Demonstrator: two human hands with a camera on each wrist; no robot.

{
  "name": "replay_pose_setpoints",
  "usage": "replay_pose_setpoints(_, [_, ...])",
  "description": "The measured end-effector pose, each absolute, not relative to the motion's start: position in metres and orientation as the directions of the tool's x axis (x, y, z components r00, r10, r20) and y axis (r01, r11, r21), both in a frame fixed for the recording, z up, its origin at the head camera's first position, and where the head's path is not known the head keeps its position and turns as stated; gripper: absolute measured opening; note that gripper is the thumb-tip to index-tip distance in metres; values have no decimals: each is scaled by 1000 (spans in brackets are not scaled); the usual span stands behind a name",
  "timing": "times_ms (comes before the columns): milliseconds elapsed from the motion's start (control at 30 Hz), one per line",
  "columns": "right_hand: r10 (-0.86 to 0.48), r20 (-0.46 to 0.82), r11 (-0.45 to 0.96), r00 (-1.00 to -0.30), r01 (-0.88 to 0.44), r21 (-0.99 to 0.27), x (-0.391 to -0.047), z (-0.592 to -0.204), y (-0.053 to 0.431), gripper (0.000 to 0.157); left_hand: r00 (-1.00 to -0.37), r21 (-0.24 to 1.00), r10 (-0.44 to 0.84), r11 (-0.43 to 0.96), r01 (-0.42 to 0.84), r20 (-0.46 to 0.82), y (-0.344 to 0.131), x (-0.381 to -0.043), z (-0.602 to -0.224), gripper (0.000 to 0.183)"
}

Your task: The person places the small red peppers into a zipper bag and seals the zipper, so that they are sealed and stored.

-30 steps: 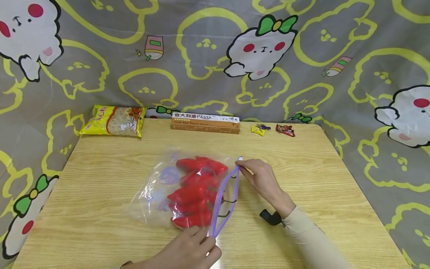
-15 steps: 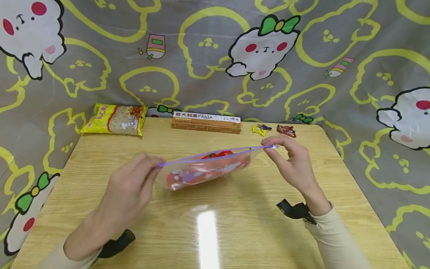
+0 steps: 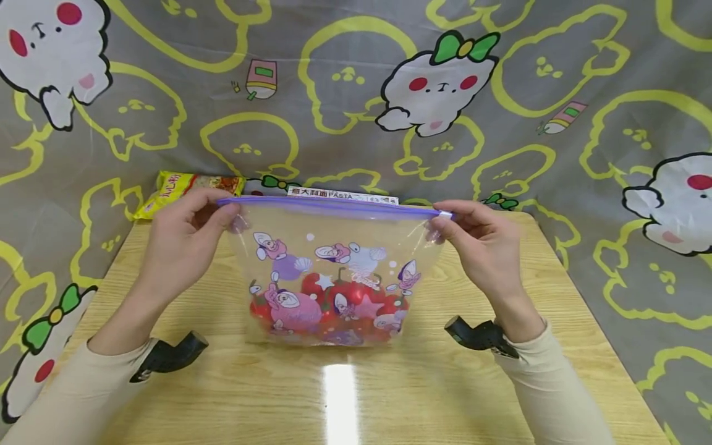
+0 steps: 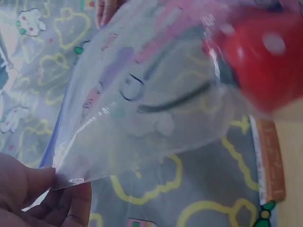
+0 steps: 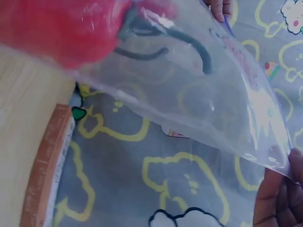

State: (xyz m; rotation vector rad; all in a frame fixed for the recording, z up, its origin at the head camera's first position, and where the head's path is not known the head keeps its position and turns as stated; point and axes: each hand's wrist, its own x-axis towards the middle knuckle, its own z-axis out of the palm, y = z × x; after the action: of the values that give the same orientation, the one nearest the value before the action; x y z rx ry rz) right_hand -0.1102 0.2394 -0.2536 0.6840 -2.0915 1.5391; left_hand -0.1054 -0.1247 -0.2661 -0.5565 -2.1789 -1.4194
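A clear zip bag (image 3: 328,232) with cartoon prints hangs upright between my two hands in the head view, its purple zip strip (image 3: 334,206) stretched almost level along the top. Several red peppers (image 3: 345,300) with green stems lie in the bottom of it. My left hand (image 3: 177,242) pinches the bag's upper left corner between thumb and fingers. At the opposite corner, my right hand (image 3: 485,247) pinches the strip's end beside a white slider (image 3: 445,214). In the left wrist view, a red pepper (image 4: 270,61) shows through the film, its bottom close over the table.
At the back left of the wooden table (image 3: 267,395) lies a yellow food packet (image 3: 183,185). Behind the bag, a pasta box (image 3: 345,196) is partly covered. A patterned grey cloth (image 3: 345,148) stands round the back and sides.
The bag has gone from lying flat to hanging upright, its strip turned level at the top. Both hands have spread apart to its two corners. The small wrapped sweets are now hidden.
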Motion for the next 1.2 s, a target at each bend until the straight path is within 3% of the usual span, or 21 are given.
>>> replay_pose_setpoints(200, [-143,477,312,-867,-497,-810,-116,-274,243,22,-837,707,72,499,501,542,-124,-120,-284,11])
replay_pose_setpoints(467, [-99,516,183,-851,-525,-831,-118,-274,242,13,-847,634,115,612,472,520,-117,-121,-273,21])
replay_pose_setpoints(567, [-117,537,161,-836,-549,-820,-118,-273,241,12,-779,506,240,644,574,579,-100,-124,-258,28])
replay_pose_setpoints(700, [-122,551,169,-826,-564,-808,-118,-273,239,12,-609,270,491,596,756,623,-54,-131,-235,26])
replay_pose_setpoints(733, [-122,552,168,-825,-565,-808,-118,-274,239,11,-595,248,544,579,777,592,-39,-132,-229,25])
replay_pose_setpoints(967, [-132,566,185,-814,-581,-793,-114,-274,234,11,-589,236,744,540,808,317,37,-137,-209,22])
replay_pose_setpoints(1200, [-151,596,211,-789,-614,-760,-111,-275,232,10,-545,162,762,523,837,350,51,-139,-214,15])
